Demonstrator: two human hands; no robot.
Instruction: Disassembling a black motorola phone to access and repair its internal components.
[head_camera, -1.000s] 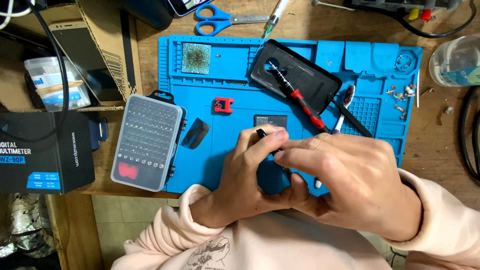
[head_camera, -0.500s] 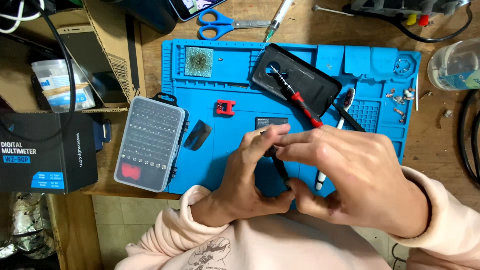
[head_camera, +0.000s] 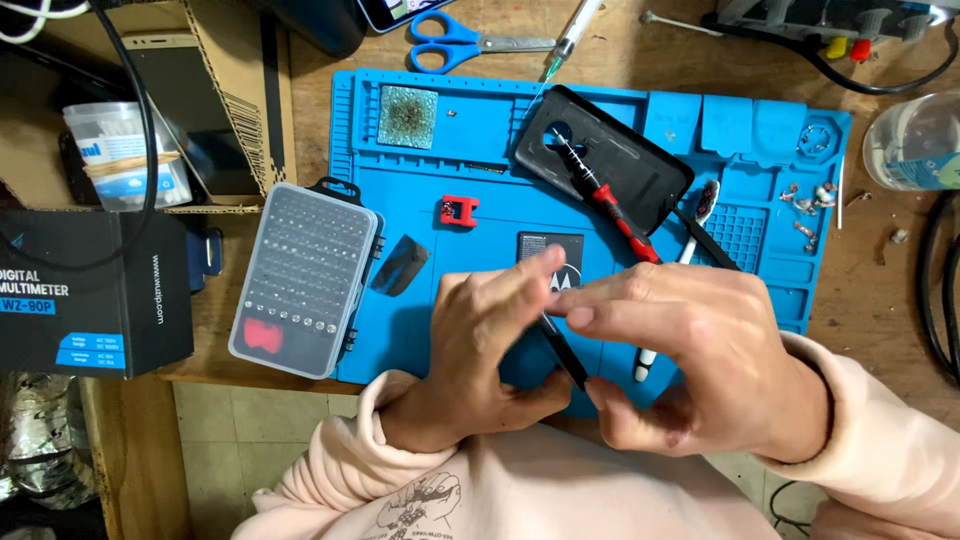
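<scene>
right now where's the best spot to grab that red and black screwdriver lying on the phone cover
Probably the red handle section of the screwdriver, pinched from above across its width. It lies flat and diagonal over the black phone cover, with that end nearest the right hand and unobstructed.

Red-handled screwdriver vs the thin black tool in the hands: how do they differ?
The red-handled screwdriver lies untouched across the black phone back cover; the thin black tool is pinched between the left hand and right hand. The screwdriver has a red grip and metal shaft; the tool is plain black. Both are slim and lie diagonally over the blue mat.
</scene>
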